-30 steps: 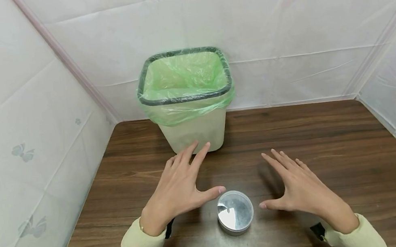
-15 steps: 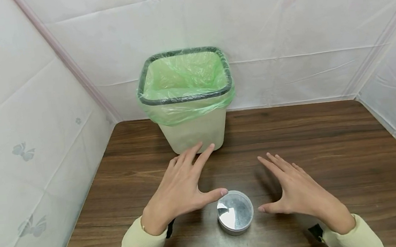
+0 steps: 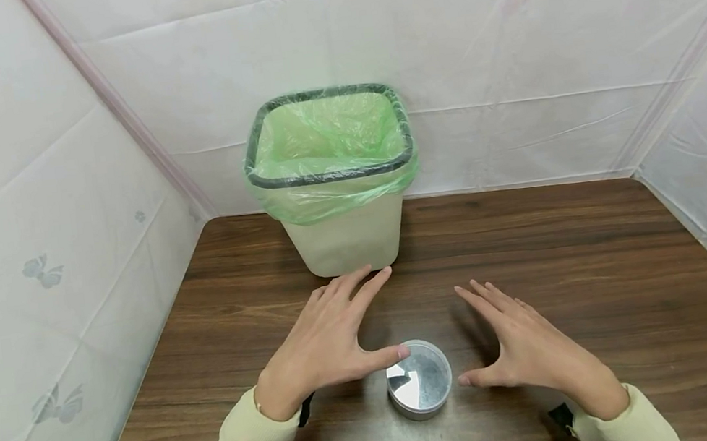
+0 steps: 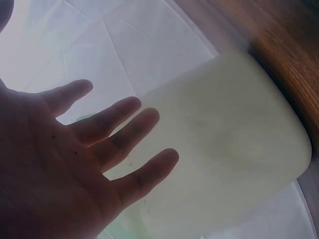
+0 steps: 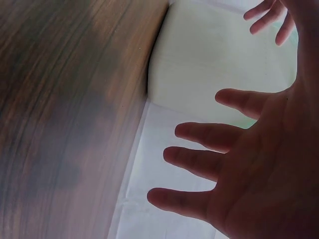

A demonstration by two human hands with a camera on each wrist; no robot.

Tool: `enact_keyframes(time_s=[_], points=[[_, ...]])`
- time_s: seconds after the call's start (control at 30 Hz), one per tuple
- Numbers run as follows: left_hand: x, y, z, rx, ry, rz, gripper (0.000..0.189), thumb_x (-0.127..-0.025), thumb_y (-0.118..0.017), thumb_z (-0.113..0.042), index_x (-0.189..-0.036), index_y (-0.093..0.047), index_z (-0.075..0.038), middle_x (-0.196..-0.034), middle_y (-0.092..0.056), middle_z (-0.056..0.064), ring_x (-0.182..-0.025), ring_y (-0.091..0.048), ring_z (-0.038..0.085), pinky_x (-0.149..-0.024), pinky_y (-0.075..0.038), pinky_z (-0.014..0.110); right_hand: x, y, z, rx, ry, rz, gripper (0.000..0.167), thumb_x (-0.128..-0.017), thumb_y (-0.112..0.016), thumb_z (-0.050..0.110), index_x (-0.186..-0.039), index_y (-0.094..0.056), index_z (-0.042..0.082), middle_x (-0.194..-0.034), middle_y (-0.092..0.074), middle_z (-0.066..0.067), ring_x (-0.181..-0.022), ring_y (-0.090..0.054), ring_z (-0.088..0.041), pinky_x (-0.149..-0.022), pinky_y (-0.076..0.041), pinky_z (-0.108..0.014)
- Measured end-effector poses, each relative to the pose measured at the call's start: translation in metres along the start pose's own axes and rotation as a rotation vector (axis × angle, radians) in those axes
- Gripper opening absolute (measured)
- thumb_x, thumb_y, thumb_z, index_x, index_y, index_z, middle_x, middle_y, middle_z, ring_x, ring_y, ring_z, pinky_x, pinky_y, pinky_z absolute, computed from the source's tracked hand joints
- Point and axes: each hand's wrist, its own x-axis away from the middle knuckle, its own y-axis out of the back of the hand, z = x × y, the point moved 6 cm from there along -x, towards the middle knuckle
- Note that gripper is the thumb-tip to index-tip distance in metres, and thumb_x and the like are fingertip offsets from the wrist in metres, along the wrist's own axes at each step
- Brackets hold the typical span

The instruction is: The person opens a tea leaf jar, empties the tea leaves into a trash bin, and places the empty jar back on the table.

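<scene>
A small round container (image 3: 420, 380) with a shiny, see-through lid stands on the wooden table, between the two hands. My left hand (image 3: 325, 344) hovers to its left with fingers spread; its thumb tip overlaps the lid's edge in the head view, and I cannot tell whether it touches. To the right, my right hand (image 3: 525, 343) is spread too, its thumb a little apart from the container's side. Neither palm holds anything: the left wrist view shows the left hand (image 4: 94, 154) with fingers apart, as does the right wrist view for the right hand (image 5: 249, 159).
Behind the left hand stands a pale waste bin (image 3: 355, 235) lined with a green plastic bag (image 3: 338, 197) under a dark rim. The brown table (image 3: 593, 258) meets white sheeting (image 3: 504, 50) at the back and both sides.
Both hands have drifted slightly inward and toward the person, closing in on the container from its two sides. The container and the bin have stayed in place.
</scene>
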Motion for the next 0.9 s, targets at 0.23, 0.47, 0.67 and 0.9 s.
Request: enact_keyframes(time_s=[0.23,0.47,0.67,0.9], points=[[0.0,-0.001,-0.005,0.014,-0.048,-0.007,0.097,-0.082,-0.054,-0.082,-0.16,-0.031,-0.027,-0.153,-0.042,0.008,-0.132,-0.048,0.029,-0.098,-0.044,0.053,0.001,-0.003,0.0,-0.022,0.0,0.006,0.122,-0.064,-0.072,0.084,-0.159,-0.031,0.021,-0.159,-0.033,-0.018,-0.144,-0.034,-0.042,-0.1,-0.033,-0.075],[-0.001,-0.006,-0.009,0.032,-0.059,0.016,0.099,-0.082,-0.055,-0.082,-0.16,-0.03,-0.028,-0.153,-0.042,0.008,-0.134,-0.046,0.027,-0.1,-0.043,0.053,0.002,-0.005,0.001,-0.019,0.018,0.012,0.122,-0.064,-0.07,0.085,-0.16,-0.03,0.021,-0.159,-0.033,-0.019,-0.143,-0.034,-0.043,-0.099,-0.034,-0.074],[-0.001,-0.01,-0.011,0.019,-0.059,0.032,0.1,-0.08,-0.052,-0.085,-0.159,-0.032,-0.027,-0.152,-0.043,0.007,-0.133,-0.046,0.025,-0.101,-0.043,0.051,0.002,-0.006,0.002,-0.02,0.025,0.012,0.123,-0.064,-0.07,0.086,-0.16,-0.029,0.021,-0.159,-0.034,-0.019,-0.142,-0.036,-0.043,-0.099,-0.036,-0.074],[-0.001,-0.016,-0.013,0.04,-0.064,0.07,0.1,-0.08,-0.053,-0.085,-0.16,-0.031,-0.029,-0.154,-0.041,0.006,-0.134,-0.045,0.025,-0.103,-0.041,0.052,0.002,-0.007,0.001,-0.027,0.029,0.02,0.123,-0.064,-0.069,0.086,-0.16,-0.03,0.021,-0.158,-0.035,-0.019,-0.141,-0.037,-0.042,-0.099,-0.036,-0.073]])
